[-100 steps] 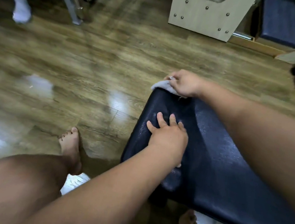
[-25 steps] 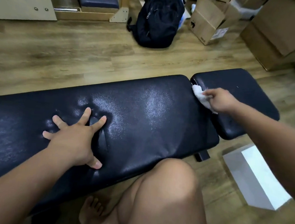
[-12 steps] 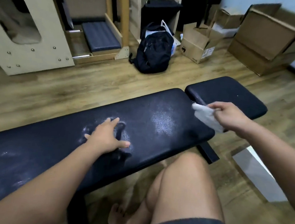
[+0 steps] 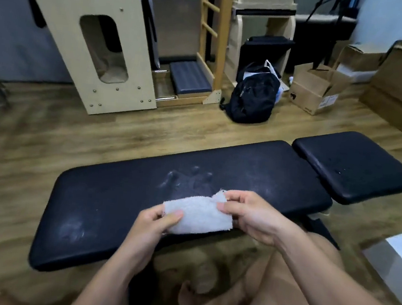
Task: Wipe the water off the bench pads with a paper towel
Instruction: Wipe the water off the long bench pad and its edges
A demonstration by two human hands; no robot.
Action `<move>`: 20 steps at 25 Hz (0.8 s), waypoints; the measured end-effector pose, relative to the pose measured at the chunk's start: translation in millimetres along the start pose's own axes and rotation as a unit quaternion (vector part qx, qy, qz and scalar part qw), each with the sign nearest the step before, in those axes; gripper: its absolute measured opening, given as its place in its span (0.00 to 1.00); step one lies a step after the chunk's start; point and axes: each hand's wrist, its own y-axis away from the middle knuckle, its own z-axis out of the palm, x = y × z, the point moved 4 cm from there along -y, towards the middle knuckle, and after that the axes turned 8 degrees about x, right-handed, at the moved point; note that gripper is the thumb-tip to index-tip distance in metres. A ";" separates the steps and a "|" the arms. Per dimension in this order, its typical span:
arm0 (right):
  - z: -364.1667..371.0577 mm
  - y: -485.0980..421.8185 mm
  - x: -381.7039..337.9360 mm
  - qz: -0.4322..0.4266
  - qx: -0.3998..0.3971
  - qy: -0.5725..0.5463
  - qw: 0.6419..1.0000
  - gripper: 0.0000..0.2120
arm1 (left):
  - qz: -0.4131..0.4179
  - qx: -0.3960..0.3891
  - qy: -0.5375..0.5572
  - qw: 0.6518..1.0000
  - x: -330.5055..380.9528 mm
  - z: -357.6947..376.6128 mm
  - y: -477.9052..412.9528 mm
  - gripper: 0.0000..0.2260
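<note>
A white paper towel [image 4: 198, 214] is stretched between both hands above the near edge of the long black bench pad [image 4: 120, 193]. My left hand [image 4: 154, 224] pinches its left end and my right hand [image 4: 250, 215] pinches its right end. The long pad shows pale wet smears and a handprint near its middle and at its near left. The smaller black seat pad [image 4: 353, 167] lies to the right, apart from both hands, with a few water drops on it.
A black backpack [image 4: 254, 95] stands on the wooden floor behind the bench. Cardboard boxes [image 4: 312, 89] sit at the back right, and a wooden frame [image 4: 95, 40] at the back left. My bare knee and foot are under the bench's near edge.
My left hand lifted off the long pad and took the towel's left end. My right hand brought the towel from the seat pad's edge to the front middle. The view pulled back.
</note>
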 end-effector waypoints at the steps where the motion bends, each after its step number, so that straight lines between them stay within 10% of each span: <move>1: 8.6 -1.2 5.1 -0.004 -0.003 0.017 1.000 0.10 | -0.009 0.010 0.012 1.000 -6.1 -8.5 8.0 0.18; 20: 166.3 -30.8 46.7 -0.074 -0.042 0.203 0.976 0.05 | -0.006 0.215 -0.007 0.977 -59.0 -135.0 45.2 0.03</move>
